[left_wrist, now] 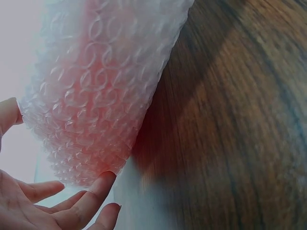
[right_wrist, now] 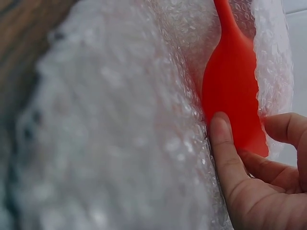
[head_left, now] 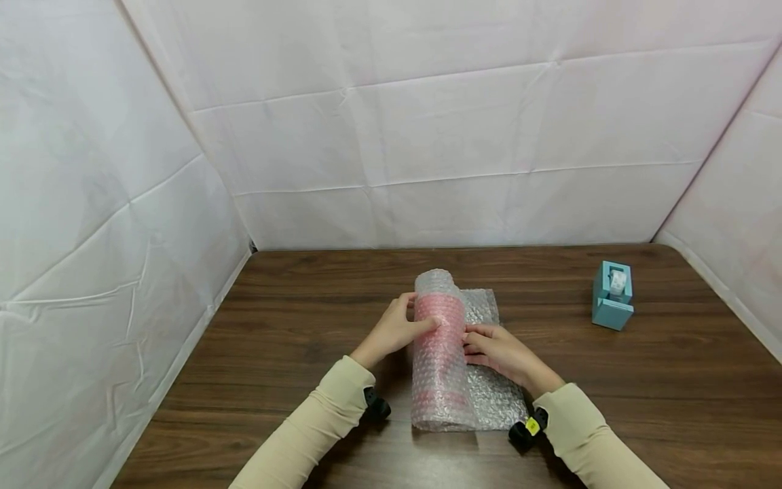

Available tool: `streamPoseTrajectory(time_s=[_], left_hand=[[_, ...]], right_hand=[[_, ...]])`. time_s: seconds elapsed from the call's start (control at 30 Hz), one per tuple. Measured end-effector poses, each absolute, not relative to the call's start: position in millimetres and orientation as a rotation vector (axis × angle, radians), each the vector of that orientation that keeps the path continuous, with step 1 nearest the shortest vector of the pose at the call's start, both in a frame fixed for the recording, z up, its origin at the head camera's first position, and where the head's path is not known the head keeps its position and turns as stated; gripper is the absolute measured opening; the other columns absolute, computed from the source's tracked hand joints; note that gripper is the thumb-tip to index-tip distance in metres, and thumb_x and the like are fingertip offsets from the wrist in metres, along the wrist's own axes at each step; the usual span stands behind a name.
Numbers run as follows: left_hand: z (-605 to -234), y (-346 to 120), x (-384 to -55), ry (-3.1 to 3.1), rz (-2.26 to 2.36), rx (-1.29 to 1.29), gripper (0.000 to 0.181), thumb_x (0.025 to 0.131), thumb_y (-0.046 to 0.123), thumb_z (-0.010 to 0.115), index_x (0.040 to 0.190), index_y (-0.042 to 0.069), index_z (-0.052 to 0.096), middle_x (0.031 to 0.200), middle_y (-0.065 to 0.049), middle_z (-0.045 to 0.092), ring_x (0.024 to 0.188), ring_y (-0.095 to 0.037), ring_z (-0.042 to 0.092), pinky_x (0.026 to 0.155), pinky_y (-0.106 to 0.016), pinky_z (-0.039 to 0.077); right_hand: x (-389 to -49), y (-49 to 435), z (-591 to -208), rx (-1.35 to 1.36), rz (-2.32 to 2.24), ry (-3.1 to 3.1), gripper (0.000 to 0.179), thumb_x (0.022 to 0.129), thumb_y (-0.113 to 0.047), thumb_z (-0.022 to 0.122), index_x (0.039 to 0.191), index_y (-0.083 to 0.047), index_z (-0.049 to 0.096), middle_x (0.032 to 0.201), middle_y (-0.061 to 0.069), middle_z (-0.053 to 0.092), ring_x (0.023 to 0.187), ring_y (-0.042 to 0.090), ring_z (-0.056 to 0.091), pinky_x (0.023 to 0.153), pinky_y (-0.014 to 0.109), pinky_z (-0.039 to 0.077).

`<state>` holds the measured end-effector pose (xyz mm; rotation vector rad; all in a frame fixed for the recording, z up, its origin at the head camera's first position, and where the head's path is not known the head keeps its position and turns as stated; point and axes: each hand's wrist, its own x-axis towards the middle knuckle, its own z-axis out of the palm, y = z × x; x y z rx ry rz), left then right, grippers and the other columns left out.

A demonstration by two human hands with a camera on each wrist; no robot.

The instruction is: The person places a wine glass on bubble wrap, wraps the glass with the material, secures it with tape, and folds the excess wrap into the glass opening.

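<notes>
White sheeting (head_left: 391, 136) hangs around a brown wood-grain surface (head_left: 305, 305), seen from the head camera. No lettering is legible to me: a yellow label (head_left: 532, 426) sits on the black wrist camera (head_left: 521, 437) at the right sleeve (head_left: 586, 428), its mark too small to read. Near the middle, bubble wrap (head_left: 442, 380) is rolled into a thick tube, clear and shiny, with pink showing through and a loose flat end on its right. A blue tape dispenser (head_left: 612, 314) stands well apart on the right, a roll of tape (head_left: 618, 282) inside. The left hand (head_left: 397, 326) grips the tube, thumb on top and fingers round its left side; the right hand (head_left: 497, 350) has its fingers bent at the tube's right edge.

From the left wrist, the bubbles show large and round over a pinkish core, with that hand's thumb and fingers spread around the tube, touching it.

At the right wrist, a red utensil (right_wrist: 230, 91) with a slim neck and broad body lies inside the wrap. The right hand pinches the wrap's edge, one digit against the red body.
</notes>
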<state>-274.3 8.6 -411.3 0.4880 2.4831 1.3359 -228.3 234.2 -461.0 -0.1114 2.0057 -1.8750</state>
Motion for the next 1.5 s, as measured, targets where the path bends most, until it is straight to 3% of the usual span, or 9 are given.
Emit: streamPoseTrajectory(time_s=[0.17,0.33,0.43,0.6,0.87,1.2,1.5], left_hand=[[-412.0,10.5,-274.6,2.489,1.334,0.485,0.079,0.084,0.040,0.067,0.145,0.004,0.034,0.140,-0.018,0.043,0.126,-0.033,0.047,0.100,-0.049,0.044],[-411.9,11.7,-274.4,2.490,1.324,0.482,0.080,0.084,0.041,0.067,0.146,0.005,0.033,0.141,-0.018,0.042,0.126,-0.033,0.047,0.100,-0.049,0.044],[-411.9,12.3,-274.2,2.493,1.321,0.486,0.079,0.085,0.041,0.067,0.146,0.005,0.033,0.141,-0.018,0.041,0.126,-0.033,0.047,0.100,-0.049,0.044],[-411.8,13.3,-274.0,2.500,1.318,0.493,0.078,0.085,0.041,0.067,0.146,0.004,0.033,0.141,-0.019,0.042,0.125,-0.033,0.047,0.099,-0.049,0.045],[-411.3,16.1,-272.5,2.508,1.307,0.473,0.080,0.085,0.042,0.068,0.146,0.004,0.033,0.142,-0.020,0.039,0.124,-0.033,0.048,0.098,-0.049,0.045],[-410.7,19.9,-271.5,2.511,1.289,0.481,0.081,0.085,0.043,0.067,0.147,0.006,0.031,0.145,-0.020,0.035,0.129,-0.036,0.043,0.103,-0.053,0.040],[-409.5,22.4,-269.8,2.533,1.264,0.497,0.081,0.085,0.044,0.067,0.147,0.007,0.031,0.144,-0.018,0.036,0.128,-0.035,0.044,0.103,-0.052,0.040]], right_hand=[[-227.4,234.9,-460.0,-0.128,-1.880,2.017,0.061,0.102,-0.024,0.045,0.145,0.014,0.023,0.136,0.028,0.043,0.104,0.013,0.058,0.091,0.029,0.052],[-225.7,234.8,-458.7,-0.132,-1.914,2.012,0.076,0.099,-0.024,0.049,0.149,0.009,0.004,0.118,0.014,0.055,0.097,0.013,0.060,0.087,0.030,0.053],[-225.1,233.3,-458.2,-0.091,-1.944,2.032,0.077,0.097,-0.019,0.051,0.150,0.002,-0.001,0.111,0.012,0.056,0.093,0.015,0.060,0.087,0.033,0.053],[-225.1,229.7,-456.6,-0.004,-1.990,2.078,0.066,0.097,-0.007,0.049,0.145,-0.007,0.003,0.106,0.010,0.055,0.091,0.014,0.061,0.087,0.034,0.053],[-224.1,230.1,-456.4,-0.053,-1.989,2.098,0.051,0.098,-0.003,0.045,0.137,-0.005,0.013,0.106,0.010,0.053,0.090,0.014,0.060,0.086,0.033,0.053],[-222.0,231.0,-455.9,-0.049,-1.973,2.141,0.049,0.098,-0.004,0.046,0.140,0.000,0.020,0.119,0.020,0.049,0.093,0.015,0.060,0.089,0.035,0.053],[-221.6,234.1,-455.0,-0.012,-1.969,2.177,0.045,0.097,-0.003,0.045,0.138,0.004,0.029,0.116,0.019,0.052,0.092,0.013,0.060,0.085,0.031,0.054]])
